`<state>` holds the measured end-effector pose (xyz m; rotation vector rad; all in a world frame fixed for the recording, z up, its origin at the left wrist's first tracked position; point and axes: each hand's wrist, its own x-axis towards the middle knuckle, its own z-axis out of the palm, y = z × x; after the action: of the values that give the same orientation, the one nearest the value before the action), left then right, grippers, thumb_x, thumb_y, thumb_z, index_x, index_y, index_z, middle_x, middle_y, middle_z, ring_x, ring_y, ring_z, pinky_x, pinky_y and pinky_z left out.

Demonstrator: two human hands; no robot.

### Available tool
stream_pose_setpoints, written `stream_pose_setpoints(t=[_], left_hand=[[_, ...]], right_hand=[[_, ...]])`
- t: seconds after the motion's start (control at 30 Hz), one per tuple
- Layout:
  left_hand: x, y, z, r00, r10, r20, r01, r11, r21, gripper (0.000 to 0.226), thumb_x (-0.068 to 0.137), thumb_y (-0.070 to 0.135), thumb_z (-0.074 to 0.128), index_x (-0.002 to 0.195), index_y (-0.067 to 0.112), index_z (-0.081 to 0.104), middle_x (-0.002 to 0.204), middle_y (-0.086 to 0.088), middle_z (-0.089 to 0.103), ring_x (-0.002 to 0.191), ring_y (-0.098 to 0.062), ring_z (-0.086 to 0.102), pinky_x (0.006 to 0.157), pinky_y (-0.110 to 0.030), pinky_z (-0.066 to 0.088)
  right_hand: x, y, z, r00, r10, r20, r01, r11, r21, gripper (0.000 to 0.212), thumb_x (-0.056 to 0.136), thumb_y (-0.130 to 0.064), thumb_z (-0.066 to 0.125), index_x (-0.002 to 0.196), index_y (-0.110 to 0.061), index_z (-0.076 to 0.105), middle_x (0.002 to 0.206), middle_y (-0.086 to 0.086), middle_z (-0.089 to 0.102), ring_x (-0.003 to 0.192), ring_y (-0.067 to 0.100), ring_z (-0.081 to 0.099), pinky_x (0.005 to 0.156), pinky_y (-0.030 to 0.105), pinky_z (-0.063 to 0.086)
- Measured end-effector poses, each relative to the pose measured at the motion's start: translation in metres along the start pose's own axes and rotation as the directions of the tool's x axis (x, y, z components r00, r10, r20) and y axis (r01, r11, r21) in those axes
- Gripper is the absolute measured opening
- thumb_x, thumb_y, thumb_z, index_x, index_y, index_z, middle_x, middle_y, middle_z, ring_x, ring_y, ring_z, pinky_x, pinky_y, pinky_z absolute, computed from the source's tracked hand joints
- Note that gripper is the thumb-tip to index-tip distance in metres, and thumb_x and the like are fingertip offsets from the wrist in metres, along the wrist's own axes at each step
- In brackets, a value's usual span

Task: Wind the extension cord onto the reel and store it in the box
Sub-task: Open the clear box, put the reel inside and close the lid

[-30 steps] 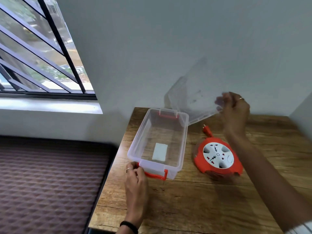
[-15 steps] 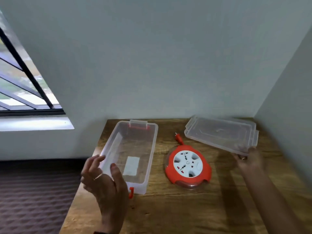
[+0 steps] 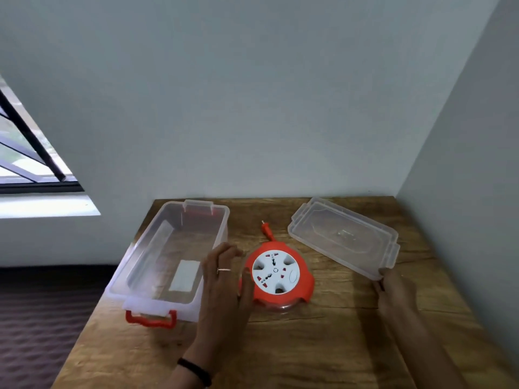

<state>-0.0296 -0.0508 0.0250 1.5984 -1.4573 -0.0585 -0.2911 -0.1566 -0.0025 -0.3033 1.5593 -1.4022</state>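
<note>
An orange extension cord reel [image 3: 297,293] with a white socket face lies flat on the wooden table [image 3: 309,346]. Its orange plug [image 3: 265,228] sticks out behind it on a short bit of cord. A clear plastic box [image 3: 146,248] with red handles stands open at the left, a white label on its floor. The clear lid [image 3: 344,238] lies at the right. My left hand [image 3: 224,279], fingers straight, is at the reel's left side. My right hand [image 3: 393,290] holds the lid's near corner.
Walls close off the table at the back and at the right. A barred window [image 3: 31,153] is at the far left. Below the table's left edge lies a dark patterned surface [image 3: 42,318].
My left hand has moved right from the box's near end to the reel. My right hand has lowered the lid onto the table at the right. The view has shifted right.
</note>
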Motion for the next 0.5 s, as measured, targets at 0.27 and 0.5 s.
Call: stream_pose_setpoints(t=[0.27,0.5], left_hand=[[0.004,0.006,0.024,0.838,-0.454,0.305,0.488,0.872,-0.045,0.012,0.096,0.03,0.054,0.106,0.024,0.054,0.112,-0.004,0.065,0.096,-0.013,0.061,0.077,-0.024,0.052],[0.021,-0.012,0.046,0.593,-0.674,0.441,0.721,0.688,0.083,0.057,0.092,0.041,0.056,0.139,0.013,0.041,0.139,-0.008,0.052,0.118,-0.023,0.056,0.093,-0.032,0.051]], right_hand=[[-0.037,0.03,0.016,0.945,-0.294,0.144,0.325,0.895,-0.306,0.05,0.092,-0.005,0.049,0.141,-0.011,0.041,0.14,0.006,0.039,0.103,0.017,0.051,0.082,0.029,0.048],[-0.067,0.044,0.055,0.863,-0.016,0.505,0.321,0.789,-0.524,0.029,0.095,-0.017,0.051,0.123,-0.011,0.055,0.099,-0.001,0.062,0.08,0.006,0.056,0.073,0.029,0.054]])
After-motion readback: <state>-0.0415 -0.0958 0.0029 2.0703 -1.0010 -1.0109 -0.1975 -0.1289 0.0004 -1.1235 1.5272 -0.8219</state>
